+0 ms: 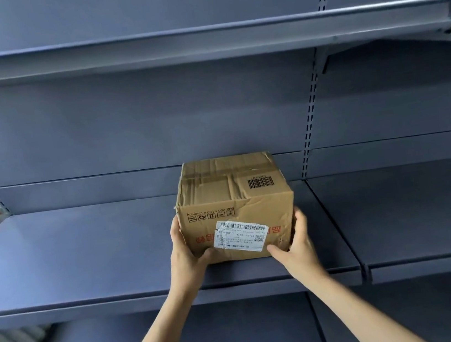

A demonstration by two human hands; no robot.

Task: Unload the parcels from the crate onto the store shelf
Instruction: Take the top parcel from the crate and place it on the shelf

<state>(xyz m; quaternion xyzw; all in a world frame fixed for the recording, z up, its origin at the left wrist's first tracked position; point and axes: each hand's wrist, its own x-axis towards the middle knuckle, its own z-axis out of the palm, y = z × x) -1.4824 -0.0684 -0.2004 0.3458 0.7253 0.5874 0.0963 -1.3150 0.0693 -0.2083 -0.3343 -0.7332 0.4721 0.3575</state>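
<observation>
— Where was the parcel placed?
— It was set on the shelf, at its two o'clock; it was gripped by the left hand and right hand.
— What was left?
— No other parcels were shelved; the crate wasn't seen.

Creased brown cardboard parcel (paper label), matt metal shelf

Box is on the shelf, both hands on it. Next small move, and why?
Probably let go and draw both hands back. The creased brown cardboard box appears to rest flat on the grey metal shelf, well behind its front edge, with the left hand and right hand only clasping its lower front corners.
</observation>
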